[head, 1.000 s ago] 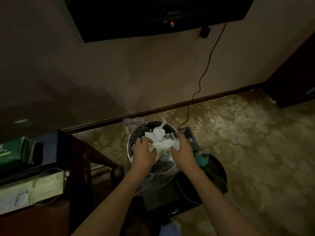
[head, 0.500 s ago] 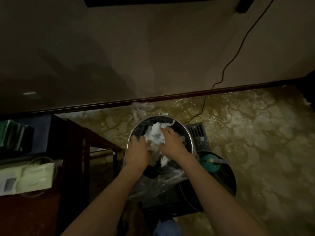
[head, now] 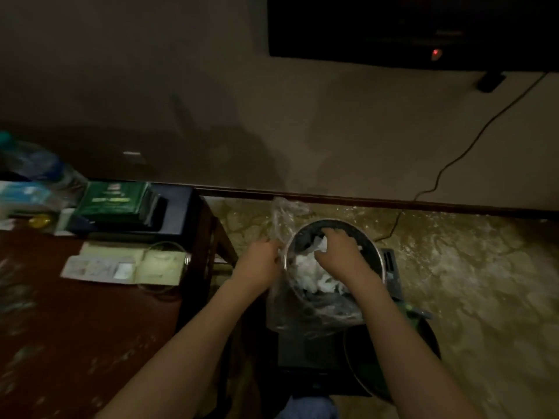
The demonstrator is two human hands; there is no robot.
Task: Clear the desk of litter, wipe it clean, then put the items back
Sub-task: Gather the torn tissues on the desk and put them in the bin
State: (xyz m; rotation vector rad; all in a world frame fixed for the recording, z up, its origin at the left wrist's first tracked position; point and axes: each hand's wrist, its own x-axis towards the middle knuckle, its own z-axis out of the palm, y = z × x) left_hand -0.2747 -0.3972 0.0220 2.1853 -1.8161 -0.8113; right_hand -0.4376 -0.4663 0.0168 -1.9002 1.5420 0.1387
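Note:
A round metal bin (head: 373, 249) with a clear plastic liner (head: 286, 211) stands on the floor right of the desk (head: 90, 313). Crumpled white paper (head: 311, 269) fills it. My right hand (head: 340, 254) is inside the bin, palm down, pressing on the paper with its fingers curled over a wad. At the bin's left rim, my left hand (head: 261, 261) pinches the liner's edge.
On the dark wooden desk lie a green box (head: 113, 201), a water bottle (head: 33, 164), a pale folder (head: 127, 266) and small packets. A black cable (head: 453, 164) runs down the wall from the TV (head: 408, 28). A dark container with a green item (head: 393, 352) sits beside the bin.
My left hand left the paper and moved to the bin's left rim, taking the liner. The right hand pushed the paper deeper. The view swung left, showing more desk.

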